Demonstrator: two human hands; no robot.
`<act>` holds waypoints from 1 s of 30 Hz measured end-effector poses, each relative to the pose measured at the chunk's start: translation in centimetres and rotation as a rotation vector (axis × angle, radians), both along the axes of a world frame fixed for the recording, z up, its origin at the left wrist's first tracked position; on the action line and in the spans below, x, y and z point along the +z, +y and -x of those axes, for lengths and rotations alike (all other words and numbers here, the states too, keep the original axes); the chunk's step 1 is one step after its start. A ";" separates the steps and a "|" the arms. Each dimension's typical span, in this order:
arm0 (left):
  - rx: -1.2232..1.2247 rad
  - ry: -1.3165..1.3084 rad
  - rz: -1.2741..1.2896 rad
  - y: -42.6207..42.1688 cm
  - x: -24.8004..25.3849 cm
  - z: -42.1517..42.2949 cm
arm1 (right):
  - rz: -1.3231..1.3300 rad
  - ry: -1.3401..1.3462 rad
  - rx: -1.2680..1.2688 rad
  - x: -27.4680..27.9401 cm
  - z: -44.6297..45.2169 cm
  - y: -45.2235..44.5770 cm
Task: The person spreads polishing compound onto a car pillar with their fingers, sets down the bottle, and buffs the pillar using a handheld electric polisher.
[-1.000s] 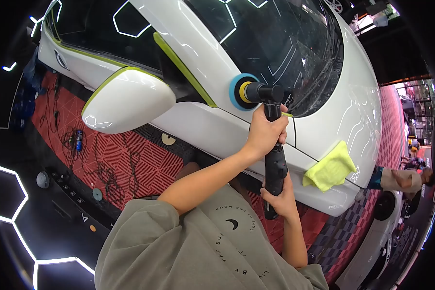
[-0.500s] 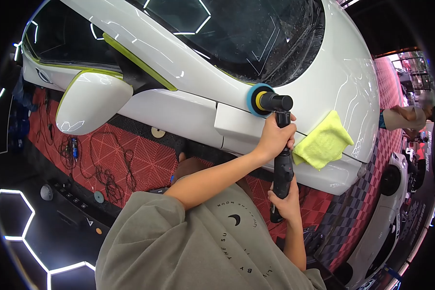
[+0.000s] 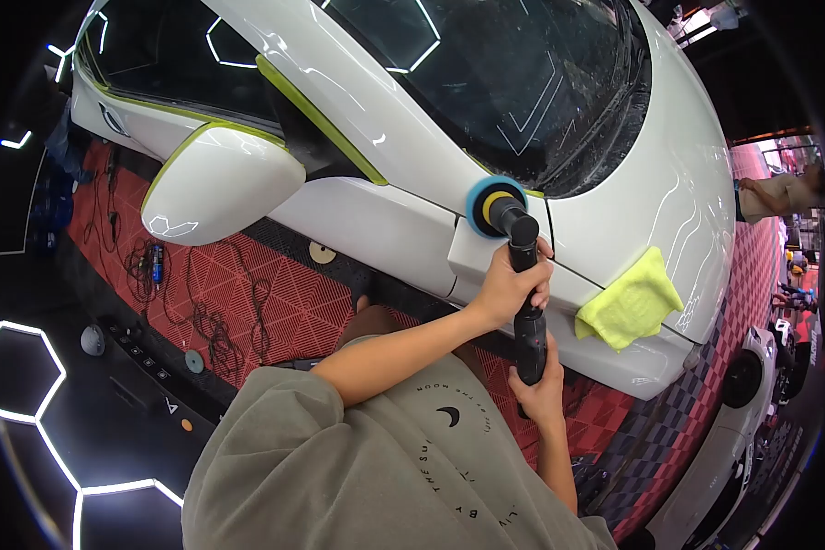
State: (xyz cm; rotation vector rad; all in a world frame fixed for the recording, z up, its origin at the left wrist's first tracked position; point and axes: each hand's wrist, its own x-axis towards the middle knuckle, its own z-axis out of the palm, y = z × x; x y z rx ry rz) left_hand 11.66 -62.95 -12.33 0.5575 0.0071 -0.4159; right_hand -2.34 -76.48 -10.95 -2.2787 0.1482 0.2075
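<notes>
A black polisher (image 3: 529, 335) with a blue foam pad (image 3: 478, 203) is in both my hands. My left hand (image 3: 511, 286) is wrapped round its neck just below the angled head. Lower down, my right hand (image 3: 543, 390) is closed round the rear of the body. The pad sits at the white car panel (image 3: 403, 203), near the lower corner of the windshield; it is tilted, and I cannot tell whether its whole face touches. A yellow-green cloth (image 3: 631, 301) lies on the car's fender, right of my left hand.
The side mirror (image 3: 222, 185) juts out at left, with green masking tape (image 3: 316, 119) along the window trim. Several cables (image 3: 213, 337) lie on the red floor tiles (image 3: 179, 298). At far right are another person (image 3: 768, 197) and a second car (image 3: 720, 449).
The view has shifted, so the car sits further right and lower in it. The polisher head has moved left along the panel and turned, its pad now facing more up-left. Both hands keep their hold.
</notes>
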 end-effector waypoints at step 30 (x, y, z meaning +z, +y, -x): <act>0.453 -0.281 0.100 19.8 8.6 -10.7 | 0.107 -0.360 0.278 6.3 -16.3 16.6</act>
